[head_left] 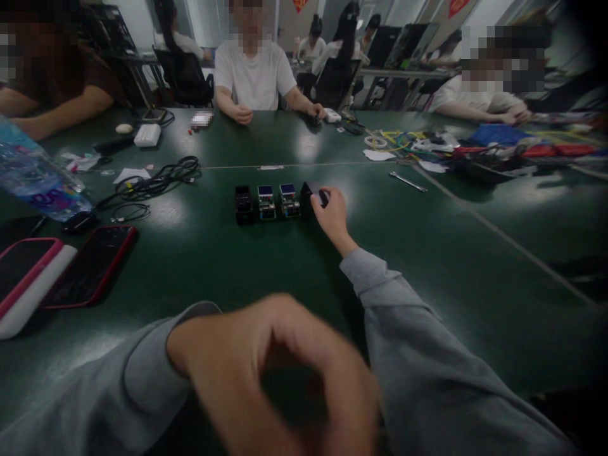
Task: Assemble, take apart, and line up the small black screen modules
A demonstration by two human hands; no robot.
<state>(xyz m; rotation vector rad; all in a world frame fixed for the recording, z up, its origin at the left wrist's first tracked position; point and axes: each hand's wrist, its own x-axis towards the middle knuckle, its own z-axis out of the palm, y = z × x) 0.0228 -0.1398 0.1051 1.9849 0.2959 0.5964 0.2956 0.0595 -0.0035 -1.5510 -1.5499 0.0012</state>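
My right hand [331, 212] reaches to the right end of a short row on the green table. Its thumb and fingers are closed on a black plastic housing [306, 201]. Left of it stand two small circuit board modules with dark blue screens, one circuit board module [289, 201] beside the other circuit board module [266, 202]. Another black housing [244, 204] ends the row on the left. Close to the camera, my left hand [266, 361] is curled with thumb and fingers bent into a ring; the fingertips are blurred at the bottom edge, so anything between them is hidden.
A wrench [408, 182] lies right of the row. Phones [92, 269], a water bottle [40, 171] and a black cable [166, 177] are at left. Tangled wires [427, 145] spread at the far right. A person in a white shirt [256, 76] sits opposite.
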